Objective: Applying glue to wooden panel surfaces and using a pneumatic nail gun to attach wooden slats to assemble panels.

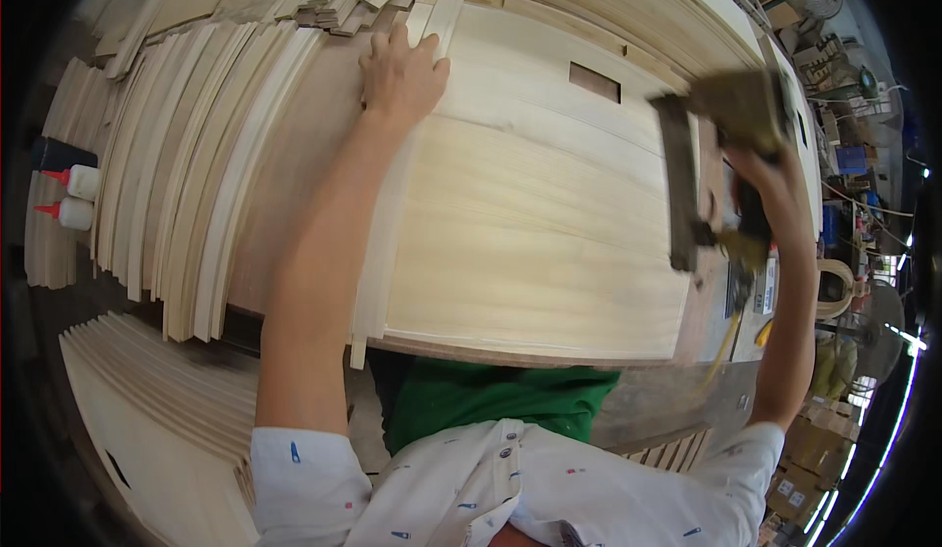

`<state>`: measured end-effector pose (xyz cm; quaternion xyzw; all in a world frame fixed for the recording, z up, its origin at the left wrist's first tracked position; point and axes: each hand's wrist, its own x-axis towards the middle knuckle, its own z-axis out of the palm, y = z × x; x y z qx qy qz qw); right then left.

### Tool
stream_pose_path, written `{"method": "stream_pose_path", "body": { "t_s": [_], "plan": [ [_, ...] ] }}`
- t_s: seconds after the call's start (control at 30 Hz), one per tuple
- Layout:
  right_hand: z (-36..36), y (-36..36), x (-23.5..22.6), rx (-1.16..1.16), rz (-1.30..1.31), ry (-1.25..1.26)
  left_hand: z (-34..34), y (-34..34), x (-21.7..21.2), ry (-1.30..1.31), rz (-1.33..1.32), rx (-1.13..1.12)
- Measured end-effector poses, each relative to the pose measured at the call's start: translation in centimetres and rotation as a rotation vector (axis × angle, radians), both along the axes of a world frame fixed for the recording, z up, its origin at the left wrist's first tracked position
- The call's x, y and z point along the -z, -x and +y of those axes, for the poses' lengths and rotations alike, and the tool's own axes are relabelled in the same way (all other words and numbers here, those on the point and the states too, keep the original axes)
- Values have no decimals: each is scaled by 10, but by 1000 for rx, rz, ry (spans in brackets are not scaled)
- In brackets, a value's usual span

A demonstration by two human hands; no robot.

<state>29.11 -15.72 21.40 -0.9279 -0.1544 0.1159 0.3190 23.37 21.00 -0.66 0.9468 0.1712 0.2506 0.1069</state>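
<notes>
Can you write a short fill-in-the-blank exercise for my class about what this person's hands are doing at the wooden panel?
1. The left hand lies flat on the pale wooden ____.
2. The right hand grips a ____ gun.
3. Two white glue bottles have ____ caps.
4. Thin wooden strips are stacked to the person's ____.

Missing words: panel; nail; red; left

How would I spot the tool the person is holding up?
Start at the big pale wooden panel on the bench, then go to its right edge. There the right hand lifts a dark, blurred nail gun, the only metal thing among all the light wood.
</notes>
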Motion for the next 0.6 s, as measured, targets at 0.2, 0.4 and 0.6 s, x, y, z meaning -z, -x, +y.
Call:
{"method": "stream_pose_path", "body": {
  "t_s": [0.2,0.4,0.6],
  "plan": [
    [169,-67,22,-420,-129,-2,-8,4,-19,54,124,-46],
    [253,-97,45,-373,41,28,-6,1,-11,39,43,-19],
    [264,-98,54,-367,51,48,-4,2,-6,32,-20,-28]
  ]
}}
